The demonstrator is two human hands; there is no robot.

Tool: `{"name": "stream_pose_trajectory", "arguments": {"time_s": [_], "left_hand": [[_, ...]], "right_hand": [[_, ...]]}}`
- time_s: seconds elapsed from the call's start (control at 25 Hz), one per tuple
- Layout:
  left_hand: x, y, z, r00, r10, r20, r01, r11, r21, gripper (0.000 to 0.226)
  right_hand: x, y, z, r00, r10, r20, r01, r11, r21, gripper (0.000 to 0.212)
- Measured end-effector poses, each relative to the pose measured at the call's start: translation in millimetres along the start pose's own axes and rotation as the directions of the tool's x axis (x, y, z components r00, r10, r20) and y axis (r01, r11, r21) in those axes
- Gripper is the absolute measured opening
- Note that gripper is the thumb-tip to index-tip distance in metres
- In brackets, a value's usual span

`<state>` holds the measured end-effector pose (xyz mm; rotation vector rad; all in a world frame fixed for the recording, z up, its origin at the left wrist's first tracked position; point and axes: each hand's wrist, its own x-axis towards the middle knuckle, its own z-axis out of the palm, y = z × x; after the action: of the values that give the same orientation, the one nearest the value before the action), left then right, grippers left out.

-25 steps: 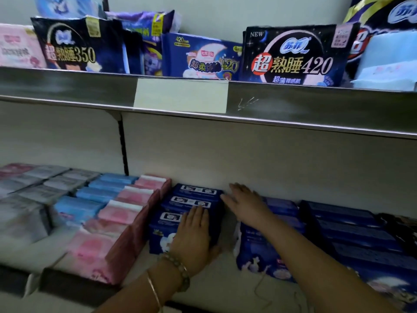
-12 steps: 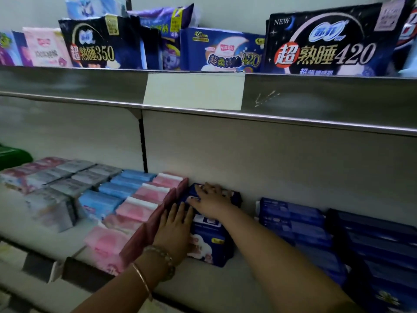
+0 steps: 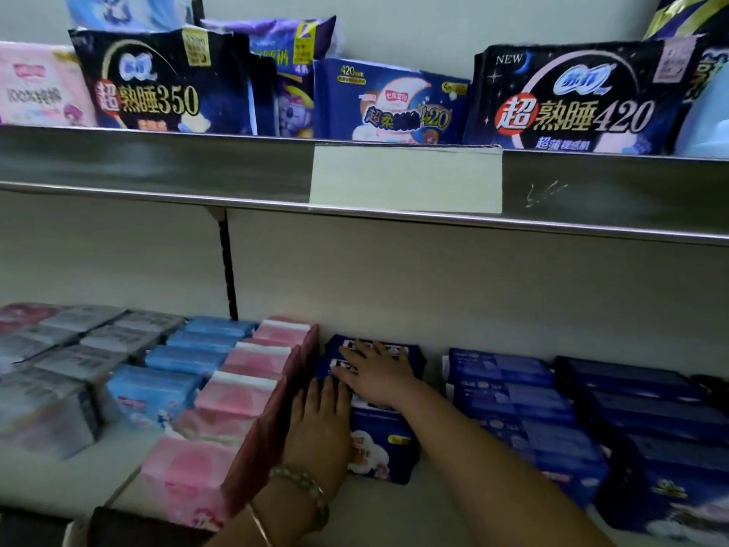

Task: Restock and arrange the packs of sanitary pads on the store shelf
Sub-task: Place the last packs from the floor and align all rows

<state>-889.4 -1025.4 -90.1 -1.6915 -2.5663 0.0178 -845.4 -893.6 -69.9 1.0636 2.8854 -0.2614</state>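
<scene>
Shifted left since earlier, the navy packs [image 3: 379,448] are being pressed against the pink row [image 3: 244,388] on the lower shelf [image 3: 110,471]. The left hand [image 3: 319,432] and right hand [image 3: 374,375] are being laid flat, grasping nothing, for pushing.

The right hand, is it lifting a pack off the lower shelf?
No, the right hand lies flat on the dark blue packs, which sit on the shelf.

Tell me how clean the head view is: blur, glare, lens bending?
Head view: the grey packs at left smear into blur, while print on the black 420 pack reads clearly. Head view: the upper shelf rail carries a soft sheen, no hard glare, and slants with the wide lens; the dark blue packs touched by the left hand and right hand sit dim.
</scene>
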Motion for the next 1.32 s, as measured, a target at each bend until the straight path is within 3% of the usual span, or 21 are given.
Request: {"name": "stream_pose_trajectory", "arguments": {"time_s": [0.6, 1.16, 1.32], "left_hand": [[6.2, 22.5, 3.9, 0.999, 0.044, -0.026, -0.045, 0.999, -0.011, 0.063], [16.2, 27.7, 3.2, 0.999, 0.021, 0.027, -0.021, 1.000, -0.015, 0.067], [11.1, 29.5, -4.1, 0.998, 0.016, 0.068, -0.015, 1.000, -0.015, 0.079]], "right_hand": [[-7.6, 24.8, 2.4, 0.999, 0.038, 0.004, -0.038, 0.999, 0.026, 0.062], [3.8, 32.1, 1.2, 1.000, 0.027, 0.015, -0.027, 1.000, 0.015, 0.061], [-0.1, 30.6, -4.6, 0.998, 0.028, 0.055, -0.032, 0.996, 0.081, 0.061]]}}
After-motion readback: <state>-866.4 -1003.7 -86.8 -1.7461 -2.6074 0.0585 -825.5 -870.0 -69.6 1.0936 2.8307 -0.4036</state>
